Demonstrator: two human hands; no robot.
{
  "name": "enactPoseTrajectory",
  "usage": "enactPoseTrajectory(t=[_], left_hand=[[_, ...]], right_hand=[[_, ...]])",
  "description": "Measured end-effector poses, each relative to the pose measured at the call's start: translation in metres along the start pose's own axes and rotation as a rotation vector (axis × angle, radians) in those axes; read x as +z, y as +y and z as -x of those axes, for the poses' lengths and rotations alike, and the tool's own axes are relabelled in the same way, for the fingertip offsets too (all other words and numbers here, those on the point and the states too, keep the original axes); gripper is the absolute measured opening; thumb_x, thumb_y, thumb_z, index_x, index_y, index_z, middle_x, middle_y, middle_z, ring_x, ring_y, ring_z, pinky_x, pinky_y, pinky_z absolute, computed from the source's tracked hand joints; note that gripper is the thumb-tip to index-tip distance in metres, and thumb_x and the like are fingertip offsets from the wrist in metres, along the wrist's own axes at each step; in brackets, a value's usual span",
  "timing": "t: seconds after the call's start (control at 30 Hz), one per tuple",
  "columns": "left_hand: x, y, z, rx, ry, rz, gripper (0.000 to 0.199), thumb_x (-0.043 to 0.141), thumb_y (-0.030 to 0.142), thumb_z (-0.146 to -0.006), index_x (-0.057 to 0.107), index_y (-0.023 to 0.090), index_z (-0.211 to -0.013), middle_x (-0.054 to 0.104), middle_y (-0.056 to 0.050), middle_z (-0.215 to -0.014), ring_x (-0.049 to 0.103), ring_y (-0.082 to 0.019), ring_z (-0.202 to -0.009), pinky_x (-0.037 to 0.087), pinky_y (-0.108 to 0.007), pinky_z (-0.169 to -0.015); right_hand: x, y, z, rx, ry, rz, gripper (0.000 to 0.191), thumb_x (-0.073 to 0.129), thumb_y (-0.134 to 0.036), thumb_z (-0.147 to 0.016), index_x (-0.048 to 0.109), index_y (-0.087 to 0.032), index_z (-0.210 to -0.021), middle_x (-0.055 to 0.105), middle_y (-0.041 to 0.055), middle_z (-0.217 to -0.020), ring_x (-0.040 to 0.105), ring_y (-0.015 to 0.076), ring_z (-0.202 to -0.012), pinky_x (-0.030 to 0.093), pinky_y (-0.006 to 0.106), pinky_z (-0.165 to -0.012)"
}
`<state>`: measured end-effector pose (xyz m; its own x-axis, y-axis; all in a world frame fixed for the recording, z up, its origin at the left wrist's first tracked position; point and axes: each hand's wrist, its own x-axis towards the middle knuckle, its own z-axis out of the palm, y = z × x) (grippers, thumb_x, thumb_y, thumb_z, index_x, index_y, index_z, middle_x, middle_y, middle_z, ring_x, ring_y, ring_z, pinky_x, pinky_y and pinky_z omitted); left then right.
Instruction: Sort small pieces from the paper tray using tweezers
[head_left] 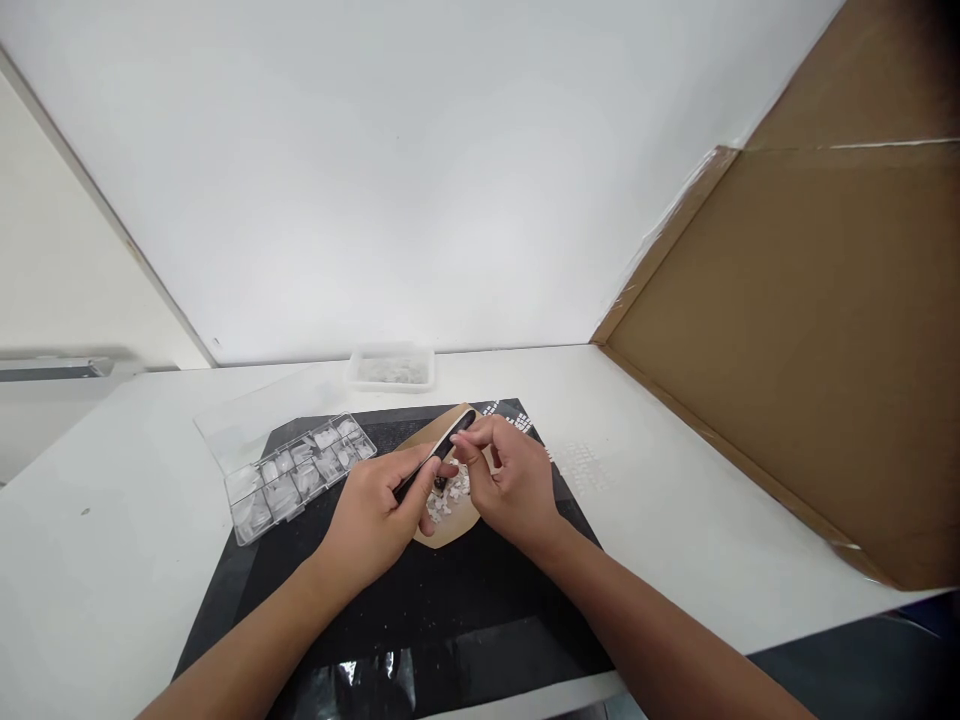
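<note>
My left hand [375, 510] is closed around a black nail file [452, 440], which slants up and to the right with a pale edge showing. Close to the file's upper part, my right hand [519, 478] is pinched, thumb against fingers; whatever sits between those fingertips is too small to make out. Beneath both hands lies a tan sheet [435, 540], partly covered by them. Small white pieces [448, 503] are scattered on it, along with a small dark object [440, 483] half hidden by my fingers.
A clear compartment box [289, 505] of whitish nail tips lies on the left, its transparent lid [255, 415] open behind it. Everything central rests on a black mat [390, 620]. A translucent tub [391, 370] stands by the wall. White pieces [589, 468] lie right; cardboard [787, 350] rises there.
</note>
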<state>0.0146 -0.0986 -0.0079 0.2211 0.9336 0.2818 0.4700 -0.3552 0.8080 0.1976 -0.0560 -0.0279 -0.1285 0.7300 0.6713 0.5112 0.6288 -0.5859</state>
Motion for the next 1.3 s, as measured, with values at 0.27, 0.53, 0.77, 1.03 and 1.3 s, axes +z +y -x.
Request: enactPoseTrajectory(t=[0.27,0.53,0.77,1.03,1.3], left_hand=[[0.0015,-0.0027,0.0009,0.136,0.042,-0.137,0.034,0.044,0.031,-0.107,0.077,0.023,-0.108,0.064,0.003,-0.055,0.066,-0.016,-0.056,0.054,-0.028,-0.071],[0.0003,-0.0031,-0.0004,0.165,0.047,-0.143,0.035,0.042,0.031,-0.108,0.075,0.022,-0.099,0.07,-0.001,-0.067,0.07,-0.018,-0.072,0.054,-0.03,-0.08],[-0.0007,-0.0041,-0.0003,0.199,0.1,-0.13,0.031,0.045,0.028,-0.106,0.071,0.021,-0.09,0.075,-0.004,-0.088,0.07,-0.016,-0.079,0.051,-0.027,-0.077],[-0.0016,-0.0045,-0.0002,0.201,0.112,-0.184,0.032,0.044,0.029,-0.106,0.068,0.02,-0.086,0.069,-0.002,-0.076,0.064,-0.015,-0.067,0.047,-0.027,-0.069],[-0.0003,-0.0041,0.0012,0.25,0.107,-0.161,0.026,0.047,0.022,-0.105,0.066,0.02,-0.088,0.068,0.0,-0.078,0.064,-0.013,-0.07,0.046,-0.025,-0.071]], right_hand=[[0.0012,0.0002,-0.0007,-0.034,-0.021,0.072,0.02,0.056,-0.031,-0.102,0.053,-0.025,-0.083,0.07,0.002,-0.08,0.066,0.0188,-0.072,0.047,0.033,-0.068],[0.0027,-0.0002,-0.0014,-0.06,-0.009,0.135,0.023,0.053,-0.032,-0.104,0.051,-0.026,-0.082,0.07,0.0023,-0.075,0.066,0.0202,-0.071,0.043,0.036,-0.069],[0.0041,-0.005,-0.0017,-0.075,0.003,0.193,0.021,0.055,-0.03,-0.103,0.052,-0.025,-0.083,0.072,0.0004,-0.076,0.066,0.0194,-0.069,0.039,0.039,-0.077],[0.0044,-0.0082,-0.0065,-0.027,0.005,0.169,0.025,0.054,-0.032,-0.104,0.053,-0.024,-0.081,0.074,0.0007,-0.079,0.066,0.0186,-0.07,0.039,0.039,-0.079],[0.0047,-0.0044,-0.0067,-0.034,0.016,0.139,0.023,0.054,-0.031,-0.104,0.055,-0.025,-0.082,0.074,0.0006,-0.079,0.068,0.019,-0.072,0.04,0.04,-0.081]])
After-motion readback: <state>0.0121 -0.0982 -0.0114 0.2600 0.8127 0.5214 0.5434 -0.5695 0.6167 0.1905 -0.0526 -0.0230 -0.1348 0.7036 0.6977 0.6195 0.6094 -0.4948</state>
